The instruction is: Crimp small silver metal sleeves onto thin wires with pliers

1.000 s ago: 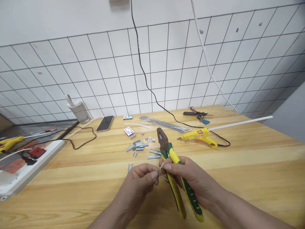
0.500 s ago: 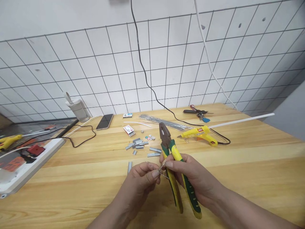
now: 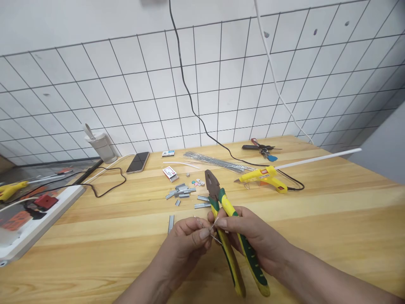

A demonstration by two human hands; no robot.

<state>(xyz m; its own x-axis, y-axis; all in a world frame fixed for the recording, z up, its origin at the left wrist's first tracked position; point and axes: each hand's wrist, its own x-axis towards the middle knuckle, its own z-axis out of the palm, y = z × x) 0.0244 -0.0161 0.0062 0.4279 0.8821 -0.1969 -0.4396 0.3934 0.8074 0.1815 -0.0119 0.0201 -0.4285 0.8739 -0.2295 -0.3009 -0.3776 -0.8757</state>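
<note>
Between the thumb and fingers of my left hand (image 3: 190, 238) is pinched a thin, twisted silvery wire (image 3: 216, 239); its ends stick out on both sides of the grip. My right hand (image 3: 253, 228) is closed around pliers (image 3: 232, 230) with yellow and green handles, their rusty jaws pointing up and away from me. The right thumb and a fingertip also meet at the wire, beside the left fingertips. Both hands are close together above the wooden table (image 3: 95, 249). The right fingers behind the handles are partly hidden.
Beyond the hands lie staple strips (image 3: 182, 192), a small box (image 3: 171, 173) and a bundle of metal wires (image 3: 218, 162). To the right is a yellow glue gun (image 3: 268, 177) with its cord. A power strip (image 3: 47, 219) and a phone (image 3: 138, 162) lie left.
The pliers have tilted slightly, their jaws shifting left and down. Both hands keep their hold, and the camera view has moved a little.
</note>
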